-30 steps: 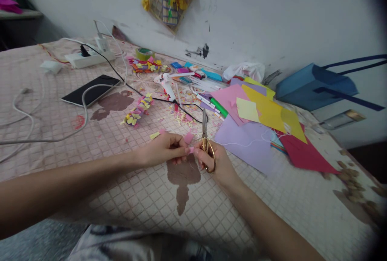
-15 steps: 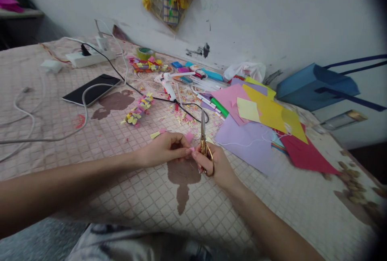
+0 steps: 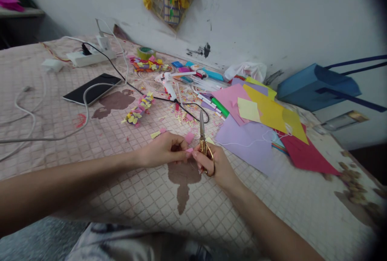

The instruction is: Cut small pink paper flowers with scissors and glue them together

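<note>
"What's the left hand [image 3: 161, 150] up to?"

"Pinching a tiny pink paper scrap [image 3: 189, 150] in its fingertips, just above the quilted pink cover [image 3: 142, 200]. It looks light and limp (a breath might lift it), so an edge is probably the place to hold it."

"And the right hand [image 3: 218, 164]?"

"Closed through the gold-handled scissors [image 3: 203, 145], blades pointing up, just beside the scrap. Further right lies a lilac paper sheet [image 3: 244, 144] — flat, untouched."
</note>
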Tool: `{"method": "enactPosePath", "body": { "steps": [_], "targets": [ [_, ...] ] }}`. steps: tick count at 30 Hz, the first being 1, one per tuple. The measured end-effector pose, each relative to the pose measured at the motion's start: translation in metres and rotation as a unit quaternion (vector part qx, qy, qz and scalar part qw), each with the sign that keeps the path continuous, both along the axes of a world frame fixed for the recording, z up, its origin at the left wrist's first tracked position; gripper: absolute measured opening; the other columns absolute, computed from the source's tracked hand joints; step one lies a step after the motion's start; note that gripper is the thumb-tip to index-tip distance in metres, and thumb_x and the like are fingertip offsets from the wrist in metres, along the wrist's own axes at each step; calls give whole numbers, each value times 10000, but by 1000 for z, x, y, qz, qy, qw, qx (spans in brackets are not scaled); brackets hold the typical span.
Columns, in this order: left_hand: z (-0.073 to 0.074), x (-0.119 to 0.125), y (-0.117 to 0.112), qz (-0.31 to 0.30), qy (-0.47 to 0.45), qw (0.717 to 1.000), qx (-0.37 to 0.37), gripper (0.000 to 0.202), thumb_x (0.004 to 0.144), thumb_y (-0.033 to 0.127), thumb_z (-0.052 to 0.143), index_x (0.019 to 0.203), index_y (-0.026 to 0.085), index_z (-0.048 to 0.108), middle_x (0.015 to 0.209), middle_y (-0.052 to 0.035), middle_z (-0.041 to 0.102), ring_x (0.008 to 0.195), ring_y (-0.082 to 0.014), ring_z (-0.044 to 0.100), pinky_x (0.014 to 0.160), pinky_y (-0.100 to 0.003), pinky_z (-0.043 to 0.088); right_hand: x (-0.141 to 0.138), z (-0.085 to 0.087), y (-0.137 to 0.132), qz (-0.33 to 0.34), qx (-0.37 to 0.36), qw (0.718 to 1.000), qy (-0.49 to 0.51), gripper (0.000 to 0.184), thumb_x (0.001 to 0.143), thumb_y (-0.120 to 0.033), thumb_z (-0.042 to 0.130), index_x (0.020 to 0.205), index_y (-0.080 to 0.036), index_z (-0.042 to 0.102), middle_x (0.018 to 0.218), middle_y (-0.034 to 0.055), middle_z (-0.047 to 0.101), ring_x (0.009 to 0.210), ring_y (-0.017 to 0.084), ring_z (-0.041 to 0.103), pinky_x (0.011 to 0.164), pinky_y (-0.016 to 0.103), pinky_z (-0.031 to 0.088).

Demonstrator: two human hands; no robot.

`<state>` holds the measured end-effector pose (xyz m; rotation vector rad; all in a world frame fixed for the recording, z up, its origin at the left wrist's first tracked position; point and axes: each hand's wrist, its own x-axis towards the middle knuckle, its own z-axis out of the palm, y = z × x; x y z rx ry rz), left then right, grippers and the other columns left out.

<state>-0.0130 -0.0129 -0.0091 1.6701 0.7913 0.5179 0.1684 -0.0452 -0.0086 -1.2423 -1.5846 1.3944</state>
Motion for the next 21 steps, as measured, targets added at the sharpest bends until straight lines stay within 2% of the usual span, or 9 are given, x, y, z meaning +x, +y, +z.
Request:
{"method": "enactPosePath", "body": {
  "steps": [9, 21],
  "targets": [
    [3, 2, 1, 3, -25, 998, -62, 257, 795, 363, 529, 728, 117, 559, 633, -7, 579, 569, -91, 550, 513, -188, 432, 1, 0, 1, -9, 7, 1000, -4, 179, 811, -302, 514, 695, -166, 519, 491, -62, 458, 412, 68, 421, 417, 183, 342],
    [-1, 2, 4, 31, -58, 994, -90, 220, 768, 347, 574, 740, 130, 552, 653, 0, 586, 570, -84, 552, 525, -191, 431, 1, -4, 1, -22, -1, 1000, 15, 176, 815, -315, 513, 724, -164, 519, 497, -61, 454, 413, 62, 418, 409, 176, 325]
  ]
}}
